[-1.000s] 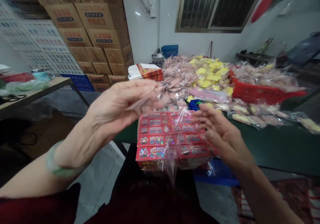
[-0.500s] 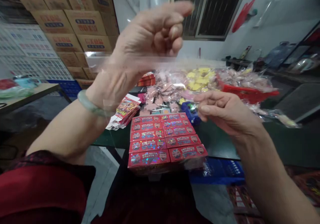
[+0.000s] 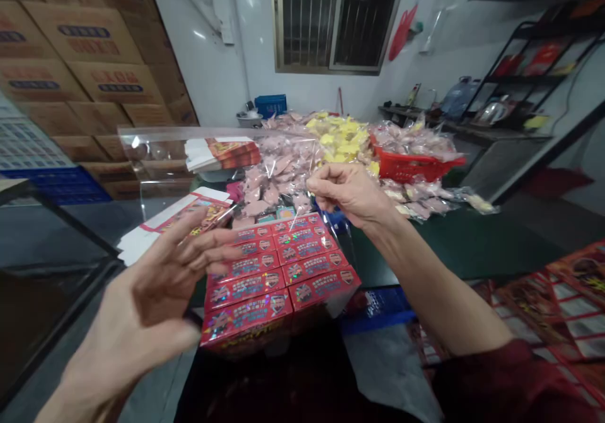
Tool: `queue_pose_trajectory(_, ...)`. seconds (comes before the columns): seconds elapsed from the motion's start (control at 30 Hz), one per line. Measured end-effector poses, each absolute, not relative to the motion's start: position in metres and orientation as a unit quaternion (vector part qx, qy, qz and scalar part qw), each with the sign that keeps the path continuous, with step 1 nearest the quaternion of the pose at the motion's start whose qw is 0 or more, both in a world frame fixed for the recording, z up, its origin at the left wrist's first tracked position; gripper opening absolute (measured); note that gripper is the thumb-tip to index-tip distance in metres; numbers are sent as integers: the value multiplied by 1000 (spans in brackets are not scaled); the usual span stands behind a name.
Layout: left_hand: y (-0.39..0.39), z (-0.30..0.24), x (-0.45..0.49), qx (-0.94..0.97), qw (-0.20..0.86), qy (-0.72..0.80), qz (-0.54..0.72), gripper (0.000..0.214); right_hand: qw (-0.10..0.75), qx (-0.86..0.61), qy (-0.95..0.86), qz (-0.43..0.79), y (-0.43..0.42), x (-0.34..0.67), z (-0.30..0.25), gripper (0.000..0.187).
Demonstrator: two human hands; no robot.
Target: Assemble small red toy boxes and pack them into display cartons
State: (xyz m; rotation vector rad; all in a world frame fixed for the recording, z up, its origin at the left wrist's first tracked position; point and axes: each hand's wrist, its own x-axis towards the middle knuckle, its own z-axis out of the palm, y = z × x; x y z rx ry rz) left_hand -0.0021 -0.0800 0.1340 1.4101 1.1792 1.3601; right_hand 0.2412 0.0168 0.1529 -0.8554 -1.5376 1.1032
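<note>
A block of small red printed boxes (image 3: 278, 278) in two columns sits low in front of me, at the table's near edge. Clear plastic film (image 3: 161, 138) stretches above and across it, and its lower part hangs around the boxes. My right hand (image 3: 350, 193) pinches the film above the block's far right side. To the left of the boxes, my left hand (image 3: 163, 290) is open, fingers spread, its fingertips over the left column. Whether those fingertips touch the boxes or the film, I cannot tell. Flattened printed cartons (image 3: 189, 212) lie beyond my left hand.
Pink wrapped pieces (image 3: 271, 183) and yellow ones (image 3: 343, 134) are heaped on the green table (image 3: 454, 240). A red basket (image 3: 401, 166) of wrapped pieces stands at the right. Stacked brown cartons (image 3: 108, 38) rise at the left, and a blue crate (image 3: 378, 303) sits below the table.
My left hand has come down from high in front of the wall to the left side of the boxes, and its fingers have spread. My right hand still pinches the film. The view has turned right.
</note>
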Motion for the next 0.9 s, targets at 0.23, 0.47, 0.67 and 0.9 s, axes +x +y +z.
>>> queue_pose_trajectory(0.23, -39, 117, -3, 537, 371, 501, 568, 16, 489, -365, -653, 448, 43, 243, 136, 25)
queue_pose_trajectory(0.47, 0, 93, -14, 511, 345, 519, 592, 14, 451, -415, -640, 464, 83, 240, 98, 22)
queue_pose_trajectory(0.67, 16, 90, -19, 455, 408, 552, 568, 21, 409, -398, -640, 515, 98, 239, 80, 23)
queue_pose_trajectory(0.9, 27, 86, -20, 445, 390, 558, 581, 21, 418, -402, -613, 537, 100, 237, 75, 21)
